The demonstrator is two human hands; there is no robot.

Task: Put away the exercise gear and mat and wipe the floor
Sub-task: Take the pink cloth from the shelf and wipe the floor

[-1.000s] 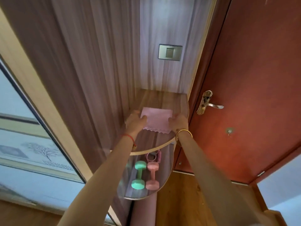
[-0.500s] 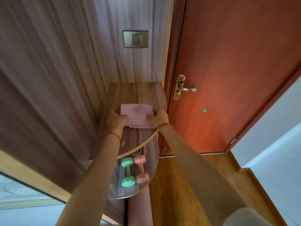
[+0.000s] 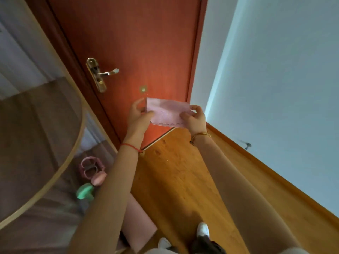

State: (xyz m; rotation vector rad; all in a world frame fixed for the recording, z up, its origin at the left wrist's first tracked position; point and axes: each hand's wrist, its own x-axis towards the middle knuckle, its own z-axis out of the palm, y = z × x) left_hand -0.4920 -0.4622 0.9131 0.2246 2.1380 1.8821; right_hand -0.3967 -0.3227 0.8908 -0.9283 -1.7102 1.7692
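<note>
A pink cloth [image 3: 167, 113] with a scalloped lower edge is stretched in the air in front of the red door. My left hand [image 3: 138, 114] pinches its left end and my right hand [image 3: 194, 117] pinches its right end. On a low shelf at lower left lie a pink dumbbell [image 3: 99, 177], a green dumbbell [image 3: 85, 193] and a pink hand grip ring [image 3: 89, 166], partly hidden by my left forearm. A rolled pink mat [image 3: 136, 222] stands below the shelf, beside my arm.
The red door [image 3: 137, 43] with a brass lever handle [image 3: 102, 74] is shut ahead. A rounded wooden shelf [image 3: 36, 143] juts out at left. Wooden floor [image 3: 176, 180] runs between the door and a pale wall [image 3: 275, 88]. My white shoe [image 3: 202, 229] is near the bottom edge.
Both hands lifted the pink cloth off the upper shelf and carried it right, in front of the door. The view swung right, away from the shelf niche.
</note>
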